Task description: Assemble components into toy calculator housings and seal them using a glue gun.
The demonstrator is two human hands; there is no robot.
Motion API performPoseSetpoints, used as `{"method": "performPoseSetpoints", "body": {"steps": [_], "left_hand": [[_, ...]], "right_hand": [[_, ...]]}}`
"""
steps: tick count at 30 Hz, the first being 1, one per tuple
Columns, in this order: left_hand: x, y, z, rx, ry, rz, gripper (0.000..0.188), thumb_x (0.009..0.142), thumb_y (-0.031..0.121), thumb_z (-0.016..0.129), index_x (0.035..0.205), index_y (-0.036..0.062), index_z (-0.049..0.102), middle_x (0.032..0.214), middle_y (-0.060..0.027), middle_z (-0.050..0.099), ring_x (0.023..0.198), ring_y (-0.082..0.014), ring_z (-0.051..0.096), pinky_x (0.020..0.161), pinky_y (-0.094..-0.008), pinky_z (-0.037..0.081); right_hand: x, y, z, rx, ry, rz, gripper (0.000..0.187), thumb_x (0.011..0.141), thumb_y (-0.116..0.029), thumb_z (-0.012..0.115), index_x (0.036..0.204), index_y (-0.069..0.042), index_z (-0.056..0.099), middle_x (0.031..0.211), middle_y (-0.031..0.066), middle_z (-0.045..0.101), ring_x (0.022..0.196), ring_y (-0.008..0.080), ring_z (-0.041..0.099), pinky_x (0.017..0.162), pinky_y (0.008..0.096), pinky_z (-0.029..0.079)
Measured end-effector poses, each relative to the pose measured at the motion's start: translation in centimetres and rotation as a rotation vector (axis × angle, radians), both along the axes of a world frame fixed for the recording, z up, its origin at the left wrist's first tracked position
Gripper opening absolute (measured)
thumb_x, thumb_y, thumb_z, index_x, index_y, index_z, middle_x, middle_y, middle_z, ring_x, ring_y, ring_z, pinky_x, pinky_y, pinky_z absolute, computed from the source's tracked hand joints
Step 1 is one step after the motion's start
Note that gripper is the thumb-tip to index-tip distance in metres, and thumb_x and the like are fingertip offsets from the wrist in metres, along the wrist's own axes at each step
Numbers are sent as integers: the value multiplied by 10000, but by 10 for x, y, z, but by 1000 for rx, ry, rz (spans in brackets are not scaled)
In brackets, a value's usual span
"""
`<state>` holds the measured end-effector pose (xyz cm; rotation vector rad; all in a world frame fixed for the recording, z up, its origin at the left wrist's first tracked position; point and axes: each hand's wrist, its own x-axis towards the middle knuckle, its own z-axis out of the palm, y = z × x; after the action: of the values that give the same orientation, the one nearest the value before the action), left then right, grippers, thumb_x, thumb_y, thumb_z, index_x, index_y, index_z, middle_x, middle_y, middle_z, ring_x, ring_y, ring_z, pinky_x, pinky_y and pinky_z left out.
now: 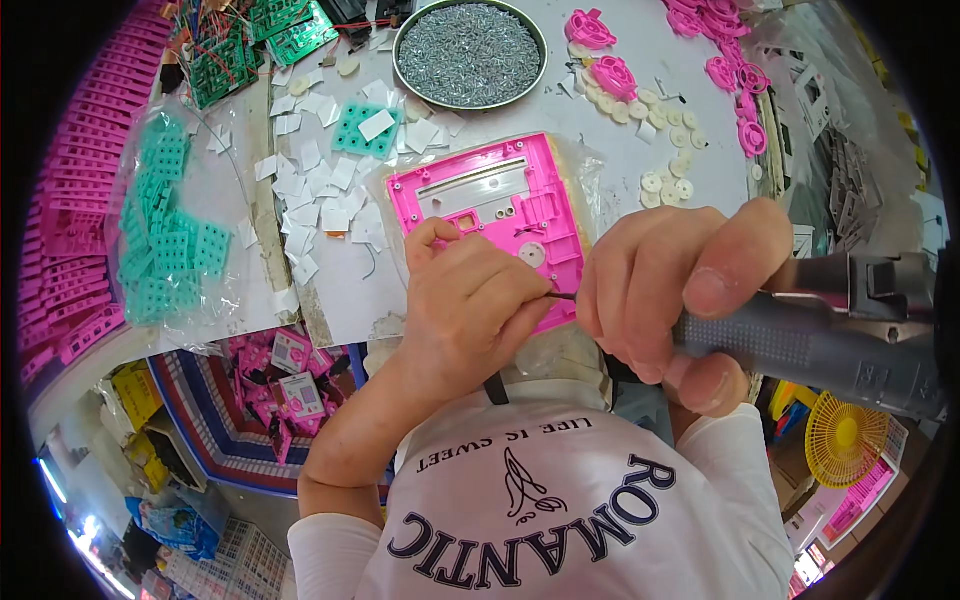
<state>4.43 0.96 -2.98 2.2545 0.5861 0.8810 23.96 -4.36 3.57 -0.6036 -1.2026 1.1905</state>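
A bright pink plastic housing [560,215] lies face down on a clear bag at the table's front edge, with a white disc [532,255] set inside it. Over its lower part is my left hand [475,295], fingers bent and closed, thumb and forefinger together at the tip of a thin dark bit. Whatever is pinched there is too small to make out. My right hand [660,290] grips a grey electric screwdriver [800,335] whose bit points left toward my left fingertips. The screwdriver's far end leaves the view at the right.
Beyond the housing stands a round tin of screws [470,55]. White paper squares [300,190] and teal rubber keypads [165,250] lie left, green circuit boards [225,60] behind them. White discs [665,185] and pink parts [613,77] sit right. A striped bag [215,400] of pink pieces is below.
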Motion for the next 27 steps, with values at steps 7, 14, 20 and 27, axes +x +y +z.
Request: {"method": "performPoseSetpoints", "body": {"steps": [7,14,20,27], "left_hand": [[-11,1,3,95,284,-22,437,722,334,832,1078,126,688,1141,-14,650,1040,-244,571,1019,-500,303],[-5,-3,-1,210,426,-101,512,752,392,797,1174,121,694,1204,-1,633,1096,-237,557,1095,-588,234],[-5,2,1,231,462,-137,496,756,378,798,1186,152,696,1204,18,640,1112,-229,563,1122,-611,193],[-8,15,1,235,471,-202,449,755,343,788,1155,168,682,1193,44,605,1162,-186,544,1155,-627,173]], "right_hand": [[34,2,-28,119,129,-21,475,927,-373,758,1251,-182,469,628,-31,558,532,103,513,479,250,415],[33,6,-17,62,85,0,484,917,-375,765,1237,-168,467,644,-26,553,537,101,506,484,249,409],[31,6,-13,39,96,-30,471,914,-342,772,1213,-146,466,655,-8,549,542,106,503,500,261,418],[9,12,-4,-68,79,-104,457,910,-302,780,1185,-120,464,667,14,545,548,112,499,518,274,428]]}}
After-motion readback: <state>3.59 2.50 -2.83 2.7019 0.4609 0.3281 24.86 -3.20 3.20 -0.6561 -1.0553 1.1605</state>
